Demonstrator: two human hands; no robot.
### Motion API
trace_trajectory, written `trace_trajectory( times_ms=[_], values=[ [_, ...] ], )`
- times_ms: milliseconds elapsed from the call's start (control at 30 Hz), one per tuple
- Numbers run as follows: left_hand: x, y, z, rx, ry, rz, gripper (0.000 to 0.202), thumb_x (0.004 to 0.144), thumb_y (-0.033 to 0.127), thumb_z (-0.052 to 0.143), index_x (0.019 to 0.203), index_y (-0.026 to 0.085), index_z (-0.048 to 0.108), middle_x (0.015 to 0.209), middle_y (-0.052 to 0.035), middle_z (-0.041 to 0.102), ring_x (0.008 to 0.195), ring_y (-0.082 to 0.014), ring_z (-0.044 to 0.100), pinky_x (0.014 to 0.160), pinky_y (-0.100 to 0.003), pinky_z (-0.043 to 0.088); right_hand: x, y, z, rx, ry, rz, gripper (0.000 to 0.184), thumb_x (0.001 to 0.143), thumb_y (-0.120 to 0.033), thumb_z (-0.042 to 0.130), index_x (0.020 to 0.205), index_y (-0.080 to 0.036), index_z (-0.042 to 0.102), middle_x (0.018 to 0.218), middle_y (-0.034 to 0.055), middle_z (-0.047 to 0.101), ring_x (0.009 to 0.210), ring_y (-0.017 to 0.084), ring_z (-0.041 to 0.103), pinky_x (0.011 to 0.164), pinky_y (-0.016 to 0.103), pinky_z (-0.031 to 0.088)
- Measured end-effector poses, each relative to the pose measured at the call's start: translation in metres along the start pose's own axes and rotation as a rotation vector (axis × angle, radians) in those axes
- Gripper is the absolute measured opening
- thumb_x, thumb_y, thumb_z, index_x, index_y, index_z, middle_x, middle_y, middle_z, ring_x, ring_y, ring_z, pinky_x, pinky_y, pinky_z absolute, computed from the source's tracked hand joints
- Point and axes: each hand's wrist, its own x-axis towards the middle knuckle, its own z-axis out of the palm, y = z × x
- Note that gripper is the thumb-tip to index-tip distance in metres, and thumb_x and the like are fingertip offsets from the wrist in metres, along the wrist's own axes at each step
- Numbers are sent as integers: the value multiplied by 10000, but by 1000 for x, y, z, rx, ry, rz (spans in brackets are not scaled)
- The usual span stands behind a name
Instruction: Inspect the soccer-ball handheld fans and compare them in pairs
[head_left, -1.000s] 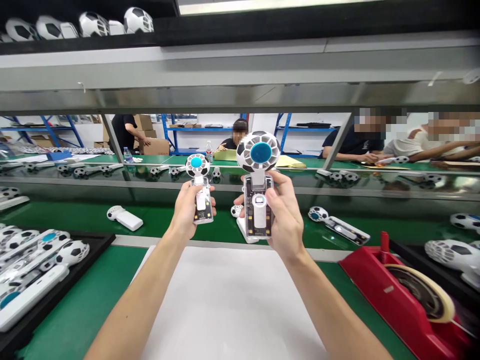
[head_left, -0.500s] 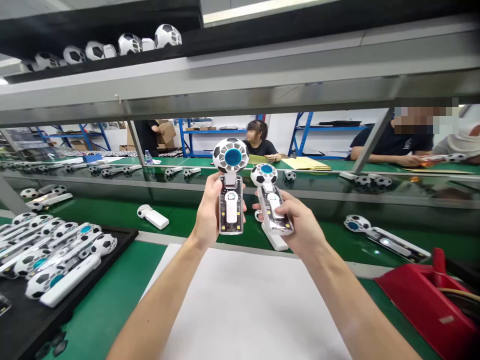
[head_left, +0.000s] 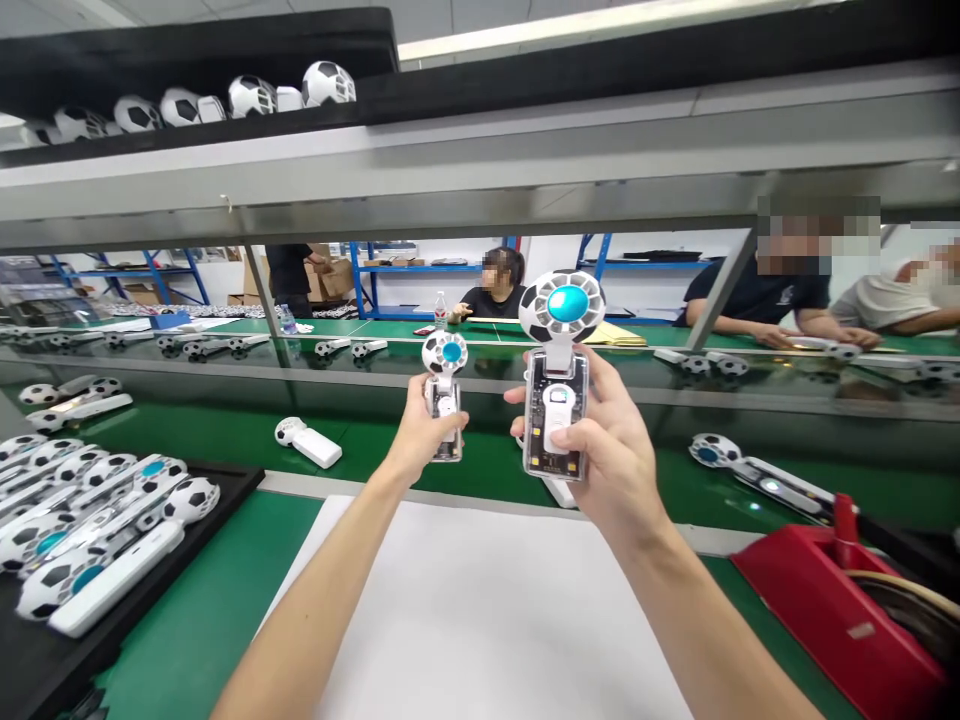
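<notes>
My left hand is closed around a small handheld fan with a black-and-white soccer-ball head and a blue centre. Its thumb lies across the front of the clear handle. Nearer to me, my right hand grips a second soccer-ball fan, held upright, with the thumb on the white strip of its see-through handle, where circuit parts show. Both fans are raised above the far edge of a white sheet. Behind the right hand, another white handle lies mostly hidden on the green belt.
On the left, a black tray holds several soccer-ball fans. One fan lies on the belt, another at right beside a red tape dispenser. A shelf crosses overhead. Several people sit or stand beyond the belt.
The right-hand fan has come up and closer, turning to face me. My left hand has drawn its fan slightly left and farther away, with the thumb now across the handle. The view has shifted slightly.
</notes>
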Motion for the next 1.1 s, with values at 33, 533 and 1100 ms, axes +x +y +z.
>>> trace_trajectory(
  times_ms=[33, 533, 1100],
  values=[
    [6, -14, -4, 109, 27, -41, 617, 708, 226, 744, 1197, 273, 372, 818, 25, 604, 611, -158, 625, 556, -278, 526, -1, -1, 1, 1, 4, -4, 757, 621, -109, 621, 1329, -299, 431, 961, 18, 732, 658, 210, 691, 561, 316, 540],
    [38, -130, -38, 773, 163, -120, 524, 876, 185, 552, 1390, 169, 451, 1320, -159, 573, 1313, -315, 421, 1057, -418, 340, -5, -4, -7, -48, -115, -114, 771, 668, -86, 600, 1372, -308, 378, 1095, 30, 708, 797, 230, 719, 667, 383, 589],
    [41, -130, -44, 1141, 44, -152, 423, 907, 338, 478, 1270, 187, 636, 1344, -146, 557, 1306, -336, 421, 1001, -404, 389, -13, -9, -1, 60, -130, -47, 765, 642, -109, 595, 1357, -310, 413, 1281, 66, 626, 800, 219, 690, 606, 352, 534]
  ],
)
